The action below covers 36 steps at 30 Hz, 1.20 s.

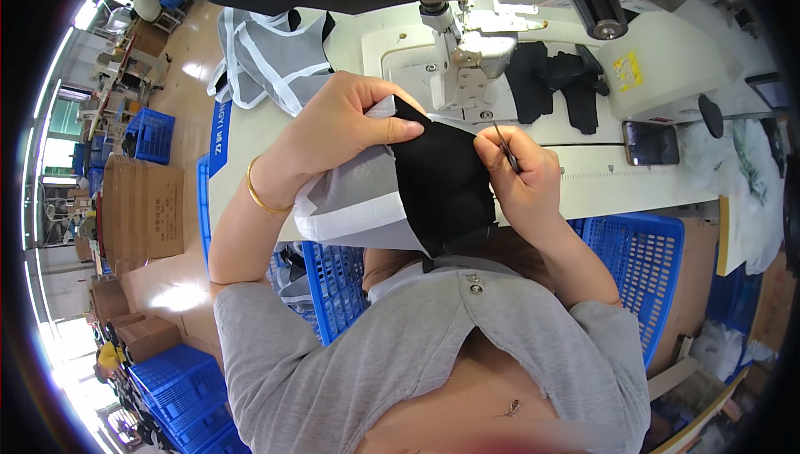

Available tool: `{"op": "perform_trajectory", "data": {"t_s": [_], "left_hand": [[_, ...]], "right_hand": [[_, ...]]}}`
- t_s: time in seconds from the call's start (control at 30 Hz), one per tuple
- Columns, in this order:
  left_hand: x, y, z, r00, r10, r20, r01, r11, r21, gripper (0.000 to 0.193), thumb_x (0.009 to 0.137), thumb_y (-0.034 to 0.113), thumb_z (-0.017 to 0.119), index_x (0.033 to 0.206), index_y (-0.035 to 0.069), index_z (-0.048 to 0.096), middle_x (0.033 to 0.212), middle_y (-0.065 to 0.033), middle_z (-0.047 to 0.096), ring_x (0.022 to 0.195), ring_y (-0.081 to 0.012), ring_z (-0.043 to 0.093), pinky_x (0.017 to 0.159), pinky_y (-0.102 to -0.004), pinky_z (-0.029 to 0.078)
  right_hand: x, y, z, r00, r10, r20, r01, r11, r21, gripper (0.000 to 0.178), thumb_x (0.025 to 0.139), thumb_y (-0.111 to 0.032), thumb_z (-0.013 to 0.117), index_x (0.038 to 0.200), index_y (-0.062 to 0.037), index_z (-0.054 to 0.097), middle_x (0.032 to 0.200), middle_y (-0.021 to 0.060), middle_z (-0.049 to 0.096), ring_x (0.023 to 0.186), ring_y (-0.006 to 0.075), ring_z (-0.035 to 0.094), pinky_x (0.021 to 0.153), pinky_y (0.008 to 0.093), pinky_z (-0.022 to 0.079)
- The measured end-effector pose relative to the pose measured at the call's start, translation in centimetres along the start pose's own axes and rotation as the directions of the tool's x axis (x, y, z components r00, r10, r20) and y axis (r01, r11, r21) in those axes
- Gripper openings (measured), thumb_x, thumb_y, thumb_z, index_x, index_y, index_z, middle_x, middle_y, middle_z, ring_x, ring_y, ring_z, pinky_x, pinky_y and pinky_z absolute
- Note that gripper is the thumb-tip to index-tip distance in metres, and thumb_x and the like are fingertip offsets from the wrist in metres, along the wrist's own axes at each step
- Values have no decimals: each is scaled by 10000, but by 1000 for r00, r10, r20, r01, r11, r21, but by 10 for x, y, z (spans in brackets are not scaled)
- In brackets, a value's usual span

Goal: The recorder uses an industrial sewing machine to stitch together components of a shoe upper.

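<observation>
A black fabric piece (442,183) is held up over the front edge of the sewing table, in front of the machine. It joins a grey fabric part with a wide white band (354,217). My left hand (346,117) is closed on the upper left of the black piece, thumb on top. At its upper right corner my right hand (527,177) pinches the edge between thumb and finger. A slim, dark, pointed metal tool (505,149) also sits in the right hand, its tip upward; whether it is tweezers or snips I cannot tell.
The sewing machine head (467,62) stands just beyond my hands. Grey mesh pieces with white strips (271,58) lie at the left, black fabric pieces (533,83) to the machine's right. A phone (650,143) rests farther right. Blue baskets (642,262) flank my lap.
</observation>
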<state>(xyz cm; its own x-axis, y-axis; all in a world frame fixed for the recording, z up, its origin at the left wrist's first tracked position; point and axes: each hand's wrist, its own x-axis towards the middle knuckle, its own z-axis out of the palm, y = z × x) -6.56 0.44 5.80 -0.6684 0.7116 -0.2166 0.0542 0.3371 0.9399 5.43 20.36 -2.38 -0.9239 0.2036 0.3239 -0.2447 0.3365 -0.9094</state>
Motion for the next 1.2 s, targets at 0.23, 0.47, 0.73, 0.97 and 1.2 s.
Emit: {"op": "perform_trajectory", "data": {"t_s": [0.23,0.47,0.73,0.97,1.2], "left_hand": [[25,26,-28,995,73,65,-88,961,262,133,834,107,729,901,-2,691,792,20,651,742,-37,561,692,-193,453],[38,77,-23,917,-395,-59,392,864,316,579,886,180,661,1400,-9,474,1373,-156,506,1262,-189,478,1053,-290,353],[56,22,-57,942,-10,336,114,950,-291,422,985,152,445,1367,-27,463,1336,-154,537,1265,-238,502,1091,-341,375],[66,26,-57,993,73,91,-68,996,-56,394,990,154,456,1340,-24,487,1305,-145,558,1218,-234,527,1053,-331,397],[59,26,-56,964,214,-154,-179,960,213,366,995,155,466,1313,-21,510,1274,-135,578,1170,-230,552,1015,-321,419]], "right_hand": [[22,-15,-6,982,96,164,-126,975,184,168,965,-144,593,889,1,633,537,-3,529,427,47,493,421,222,370],[29,-15,6,983,175,63,-186,920,344,212,971,-191,594,907,6,640,516,-9,517,433,46,496,417,227,352],[40,-9,15,968,249,-34,-188,806,561,198,966,-197,619,927,-4,644,521,-15,518,390,47,464,382,211,335],[40,-7,22,958,284,-46,-186,734,654,158,945,-153,647,941,3,628,626,-20,508,377,65,441,362,214,321],[35,-9,33,965,259,-49,-157,714,683,196,973,-187,610,891,-9,612,537,-20,502,396,55,467,380,214,333]]}}
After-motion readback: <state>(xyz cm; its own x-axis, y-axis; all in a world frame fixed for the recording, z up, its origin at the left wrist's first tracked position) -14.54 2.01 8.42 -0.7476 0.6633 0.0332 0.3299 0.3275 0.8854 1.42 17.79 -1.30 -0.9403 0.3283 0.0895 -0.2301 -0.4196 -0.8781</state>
